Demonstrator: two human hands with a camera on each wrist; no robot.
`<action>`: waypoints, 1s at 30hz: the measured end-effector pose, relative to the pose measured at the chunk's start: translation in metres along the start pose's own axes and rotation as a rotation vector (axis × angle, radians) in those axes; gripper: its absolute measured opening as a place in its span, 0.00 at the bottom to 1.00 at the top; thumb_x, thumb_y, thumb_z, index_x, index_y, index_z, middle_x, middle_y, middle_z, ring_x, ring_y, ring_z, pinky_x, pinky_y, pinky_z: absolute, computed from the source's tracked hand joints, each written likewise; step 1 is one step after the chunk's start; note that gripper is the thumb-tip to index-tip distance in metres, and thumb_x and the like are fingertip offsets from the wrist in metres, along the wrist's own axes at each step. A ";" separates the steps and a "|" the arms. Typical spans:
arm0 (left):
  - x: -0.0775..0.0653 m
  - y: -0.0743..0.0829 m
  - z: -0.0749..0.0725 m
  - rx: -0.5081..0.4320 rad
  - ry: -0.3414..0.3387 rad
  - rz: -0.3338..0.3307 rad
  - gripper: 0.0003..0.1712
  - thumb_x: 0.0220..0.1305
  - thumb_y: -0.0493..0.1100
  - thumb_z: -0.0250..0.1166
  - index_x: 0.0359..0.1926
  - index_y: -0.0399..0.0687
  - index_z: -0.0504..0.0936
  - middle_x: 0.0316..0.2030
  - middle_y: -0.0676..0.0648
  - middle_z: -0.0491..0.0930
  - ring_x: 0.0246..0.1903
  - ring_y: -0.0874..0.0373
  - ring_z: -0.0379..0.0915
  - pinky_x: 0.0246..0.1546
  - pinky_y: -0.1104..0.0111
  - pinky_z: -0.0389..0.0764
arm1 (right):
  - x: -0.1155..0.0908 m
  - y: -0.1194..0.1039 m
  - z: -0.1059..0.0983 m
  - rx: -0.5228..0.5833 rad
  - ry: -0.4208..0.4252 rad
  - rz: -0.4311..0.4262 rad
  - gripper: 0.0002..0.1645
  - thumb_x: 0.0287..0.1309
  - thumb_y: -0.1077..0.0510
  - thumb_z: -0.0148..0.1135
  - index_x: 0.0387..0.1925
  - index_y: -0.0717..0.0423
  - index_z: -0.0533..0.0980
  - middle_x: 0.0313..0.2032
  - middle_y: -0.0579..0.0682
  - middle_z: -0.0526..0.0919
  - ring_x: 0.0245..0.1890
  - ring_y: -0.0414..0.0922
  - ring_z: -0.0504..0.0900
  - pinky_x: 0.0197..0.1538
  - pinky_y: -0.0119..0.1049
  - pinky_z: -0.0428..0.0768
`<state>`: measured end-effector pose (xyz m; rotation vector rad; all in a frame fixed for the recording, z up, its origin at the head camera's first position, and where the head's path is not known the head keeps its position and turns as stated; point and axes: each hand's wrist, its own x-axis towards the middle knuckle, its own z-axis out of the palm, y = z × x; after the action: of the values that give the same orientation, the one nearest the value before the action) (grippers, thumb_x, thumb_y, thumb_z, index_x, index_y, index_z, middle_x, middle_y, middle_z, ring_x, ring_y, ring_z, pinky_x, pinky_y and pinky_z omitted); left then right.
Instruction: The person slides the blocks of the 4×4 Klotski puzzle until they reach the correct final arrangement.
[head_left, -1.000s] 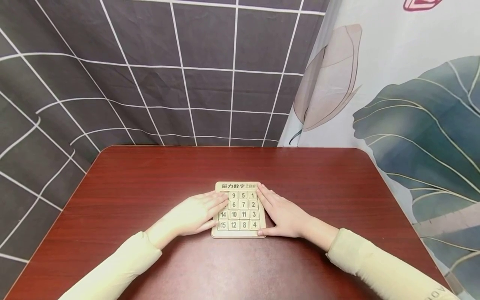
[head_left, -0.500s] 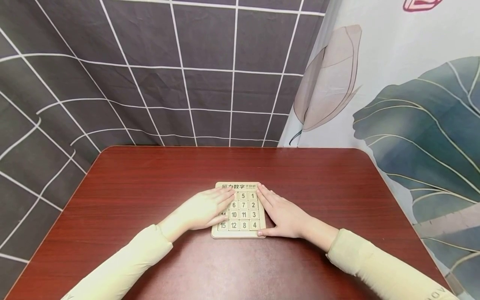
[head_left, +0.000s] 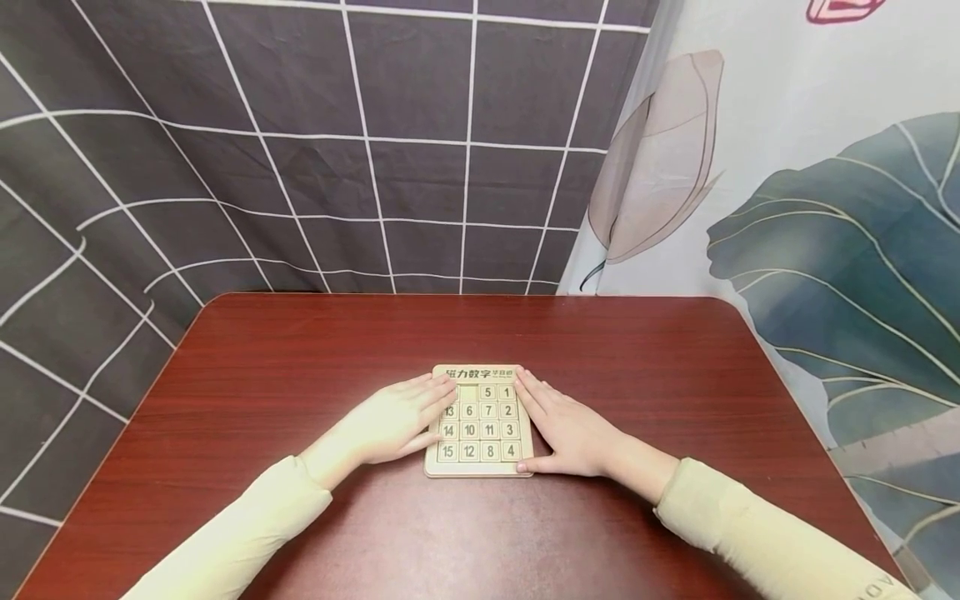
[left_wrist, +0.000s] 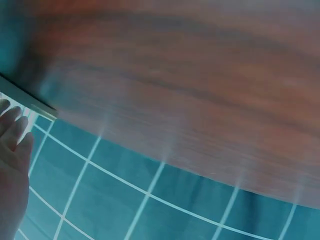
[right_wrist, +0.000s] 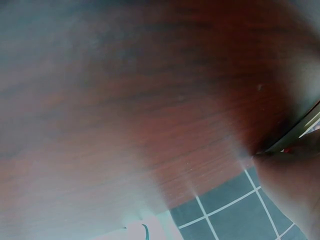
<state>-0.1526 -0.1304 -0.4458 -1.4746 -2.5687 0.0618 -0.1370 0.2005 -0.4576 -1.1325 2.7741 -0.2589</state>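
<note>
A pale number sliding puzzle (head_left: pixel 480 470) lies on the table, its square tiles set in rows inside a frame. In the top row, a vacant slot (head_left: pixel 468 392) shows left of the 5 tile (head_left: pixel 487 392). My left hand (head_left: pixel 381 423) rests its straight fingertips on the upper left tiles, hiding the corner one. Along the right rim lies my right hand (head_left: pixel 576 429), fingers straight near the upper corner and thumb at the lower corner. Each wrist view catches only part of a hand: the left hand (left_wrist: pixel 14 170) and the right hand (right_wrist: pixel 295 185), beside the puzzle's edge.
The reddish-brown wooden table (head_left: pixel 337 333) extends around the puzzle. Behind and to the left hangs a dark curtain (head_left: pixel 300 175) with white grid lines. A pale curtain (head_left: pixel 795 92) with leaf prints hangs at the right.
My left hand moved right over the 9 tile, then back left. The 9 no longer shows in the second column, where the slot is now vacant. The right hand stayed still.
</note>
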 end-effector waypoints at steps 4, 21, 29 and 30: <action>0.017 0.004 -0.001 -0.010 -0.025 0.010 0.37 0.76 0.59 0.61 0.74 0.39 0.75 0.73 0.41 0.76 0.74 0.48 0.73 0.77 0.58 0.72 | -0.001 0.000 0.000 0.006 -0.003 0.004 0.71 0.62 0.25 0.65 0.83 0.68 0.47 0.86 0.62 0.43 0.85 0.58 0.52 0.83 0.53 0.65; 0.030 0.008 0.009 -0.032 -0.088 -0.005 0.39 0.79 0.62 0.56 0.77 0.40 0.71 0.77 0.42 0.71 0.77 0.49 0.68 0.79 0.58 0.69 | 0.000 0.002 0.002 0.005 -0.008 0.001 0.71 0.63 0.23 0.63 0.84 0.67 0.46 0.86 0.61 0.42 0.86 0.57 0.51 0.83 0.53 0.64; 0.016 0.005 0.003 -0.023 -0.068 -0.009 0.39 0.77 0.61 0.58 0.75 0.37 0.72 0.76 0.41 0.72 0.76 0.48 0.69 0.78 0.57 0.71 | 0.000 0.002 0.002 0.010 -0.006 0.000 0.71 0.62 0.24 0.63 0.84 0.67 0.46 0.86 0.61 0.41 0.85 0.57 0.51 0.83 0.54 0.65; 0.016 0.005 0.003 -0.022 -0.067 -0.005 0.39 0.77 0.61 0.58 0.75 0.38 0.72 0.76 0.41 0.72 0.76 0.49 0.69 0.78 0.57 0.71 | 0.000 0.002 0.001 0.009 -0.006 0.000 0.71 0.62 0.24 0.64 0.84 0.67 0.46 0.86 0.61 0.41 0.85 0.57 0.51 0.83 0.54 0.65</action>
<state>-0.1564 -0.1140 -0.4472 -1.4987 -2.6336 0.0838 -0.1379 0.2017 -0.4594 -1.1290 2.7645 -0.2674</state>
